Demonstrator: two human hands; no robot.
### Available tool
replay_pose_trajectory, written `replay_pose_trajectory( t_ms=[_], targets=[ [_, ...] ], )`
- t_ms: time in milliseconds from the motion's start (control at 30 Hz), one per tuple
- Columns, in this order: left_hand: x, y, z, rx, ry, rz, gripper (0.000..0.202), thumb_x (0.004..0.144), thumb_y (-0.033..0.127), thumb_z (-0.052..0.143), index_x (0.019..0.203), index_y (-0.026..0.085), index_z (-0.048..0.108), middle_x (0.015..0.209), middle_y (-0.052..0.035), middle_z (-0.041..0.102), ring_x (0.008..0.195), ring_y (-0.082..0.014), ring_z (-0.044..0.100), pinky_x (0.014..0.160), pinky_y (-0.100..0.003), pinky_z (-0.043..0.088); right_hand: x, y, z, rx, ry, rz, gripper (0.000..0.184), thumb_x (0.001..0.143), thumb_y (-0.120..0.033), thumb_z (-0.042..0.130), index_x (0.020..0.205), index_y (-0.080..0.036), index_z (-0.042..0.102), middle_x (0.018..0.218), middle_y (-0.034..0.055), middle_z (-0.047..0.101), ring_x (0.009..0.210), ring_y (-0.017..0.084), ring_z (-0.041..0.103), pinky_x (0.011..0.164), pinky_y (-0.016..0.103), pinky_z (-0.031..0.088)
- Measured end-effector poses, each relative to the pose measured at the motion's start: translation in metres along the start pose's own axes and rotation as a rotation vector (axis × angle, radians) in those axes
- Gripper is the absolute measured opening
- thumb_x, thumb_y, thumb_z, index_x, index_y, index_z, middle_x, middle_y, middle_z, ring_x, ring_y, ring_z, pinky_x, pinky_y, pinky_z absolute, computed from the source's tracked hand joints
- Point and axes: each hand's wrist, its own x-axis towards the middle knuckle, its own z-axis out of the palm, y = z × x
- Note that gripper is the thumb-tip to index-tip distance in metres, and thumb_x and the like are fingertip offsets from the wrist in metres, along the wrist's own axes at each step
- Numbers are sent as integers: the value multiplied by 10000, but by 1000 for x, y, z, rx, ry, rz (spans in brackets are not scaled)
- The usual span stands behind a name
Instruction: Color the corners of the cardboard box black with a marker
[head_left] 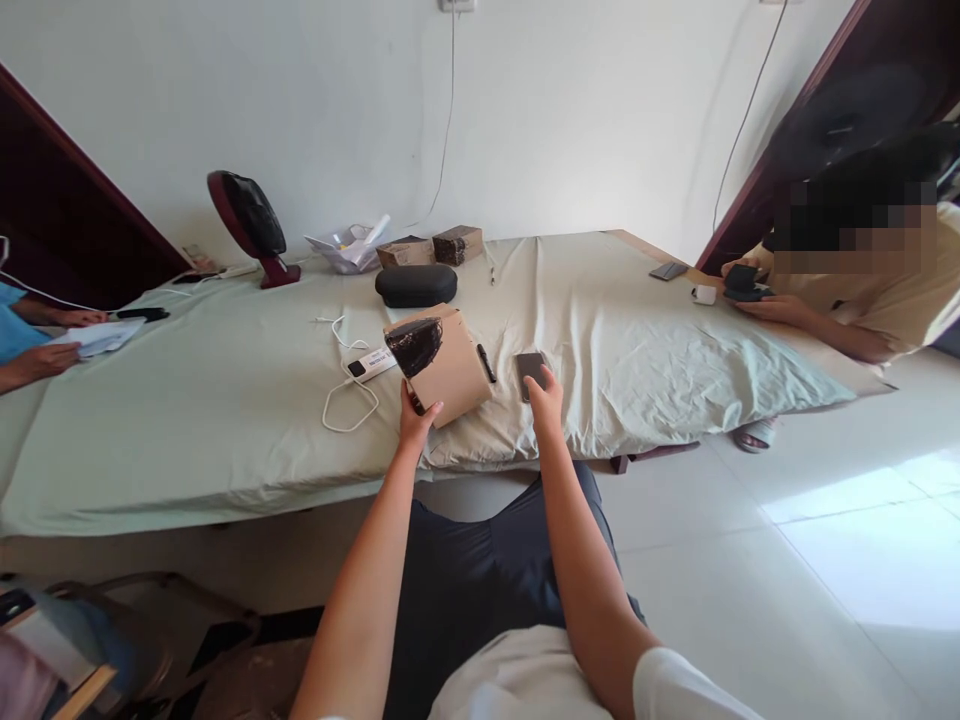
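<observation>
My left hand (416, 420) grips the near left corner of a cardboard box (454, 372), its thumb lying on the cardboard. Dark shiny tape covers the box's upper left part, and the box sits tilted above the cloth. My right hand (547, 393) holds a dark phone (529, 370) by its right side, thumb on top; the other fingers are mostly hidden. Between box and phone lies a black pen (486, 363). A white power strip (371, 364) with a looped white cable is just left of the box.
Beyond the box are a black hard case (416, 286), two smaller taped boxes (458, 244), a plastic bag (349, 250) and a red-black fan (255, 220). On the left, a person's hands hold papers (101, 337). At right, another person handles a dark object (742, 282) near a phone (668, 271).
</observation>
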Motion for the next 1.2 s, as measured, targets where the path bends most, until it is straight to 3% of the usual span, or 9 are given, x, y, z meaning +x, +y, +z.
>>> replay_pose_trajectory(
  t_ms=[133,267,433,533,700,800,900,1067,1200],
  targets=[
    [-14,11,21,-76,21,35,1092,719,697,772,1587,171,369,1535,-204,544,1463,-382,528,1239,-528,443,-14,-8,18,18,-225,49,929,715,-340,896,1561,-226,528,1550,186,600,1367,328,628,1123,499,535],
    [-20,30,62,-169,-69,44,988,800,821,613,1536,175,480,1513,-183,593,1467,-359,546,1227,-508,464,-16,-37,35,178,-602,-112,1194,728,-510,891,1704,-404,213,1732,100,392,1439,318,574,1061,515,588],
    [-12,78,91,-231,-138,96,1124,648,845,787,1541,232,491,1535,-164,594,1477,-364,533,1245,-493,436,-17,-88,42,69,-502,-445,1476,676,-598,928,1725,-385,-89,1801,24,233,1608,290,367,1314,486,361],
    [-15,105,81,-167,-180,153,1190,609,794,876,1582,270,434,1518,-170,603,1438,-352,571,1227,-485,448,-30,-100,28,-29,-407,-551,1420,704,-658,889,1740,-353,-32,1731,31,399,1610,290,373,1337,457,335],
    [-36,142,25,97,103,492,920,816,638,820,1585,343,411,1577,-132,537,1561,-285,427,1214,-467,455,-46,-93,-14,-91,-393,-589,1353,682,-653,896,1743,-355,112,1636,42,538,1582,337,430,1329,508,347],
    [-49,157,-2,450,25,588,616,850,481,824,1385,238,639,1317,-124,708,1278,-286,665,1104,-436,538,-46,-92,-29,-72,-444,-625,1324,698,-575,918,1741,-356,133,1692,42,468,1613,345,374,1343,521,313],
    [-55,164,-12,602,127,675,423,873,391,804,1231,185,713,1147,-115,747,1131,-282,710,1045,-422,559,-43,-93,-30,-88,-514,-617,1194,797,-572,845,1735,-393,129,1778,8,304,1653,317,289,1325,515,346],
    [-55,162,-18,629,192,672,257,868,357,784,1053,187,733,1058,-88,736,1045,-265,706,959,-386,571,-42,-91,-25,-128,-600,-561,1106,868,-552,787,1721,-454,90,1824,-41,103,1677,305,213,1269,512,430],
    [-54,158,-18,568,147,553,259,850,410,795,964,191,715,1001,-66,724,965,-242,692,908,-368,561,-48,-98,-30,-136,-628,-582,1077,883,-539,785,1728,-411,131,1821,-24,131,1677,325,209,1286,532,404]
  ],
)
